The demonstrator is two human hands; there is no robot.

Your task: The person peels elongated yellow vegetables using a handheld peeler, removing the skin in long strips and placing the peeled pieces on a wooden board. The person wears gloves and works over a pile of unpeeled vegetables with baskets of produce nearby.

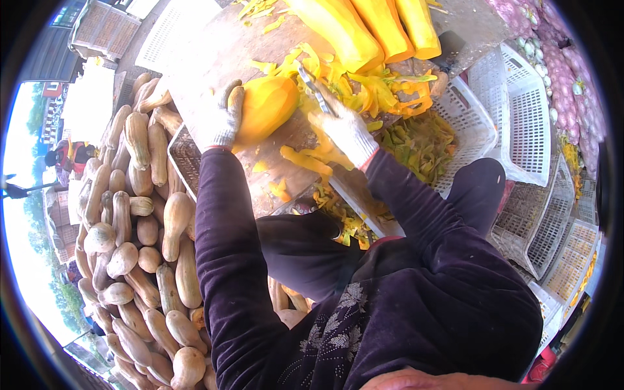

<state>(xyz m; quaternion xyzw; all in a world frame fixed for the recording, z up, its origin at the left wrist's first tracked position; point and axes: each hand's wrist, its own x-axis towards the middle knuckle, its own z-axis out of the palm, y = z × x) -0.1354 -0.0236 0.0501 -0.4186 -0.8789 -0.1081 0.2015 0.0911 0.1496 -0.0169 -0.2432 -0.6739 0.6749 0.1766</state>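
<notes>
A peeled orange squash [269,108] lies on the wooden board [209,53], its skin off on the side that shows. My left hand [228,114], in a whitish knit glove, grips its left end. Gloved too, my right hand [343,124] holds a metal peeler [313,87] whose tip points up and left, close to the squash's right side. Orange and yellow peel strips [363,92] are heaped behind and beside the peeler. Three long peeled squashes [341,36] rest at the board's far side.
Unpeeled tan squashes [139,141] are piled at left. A white plastic crate [463,117] with greenish peelings [419,146] stands right of the board; more crates [524,112] and net sacks [575,92] lie beyond. Another person [73,156] is at the far left.
</notes>
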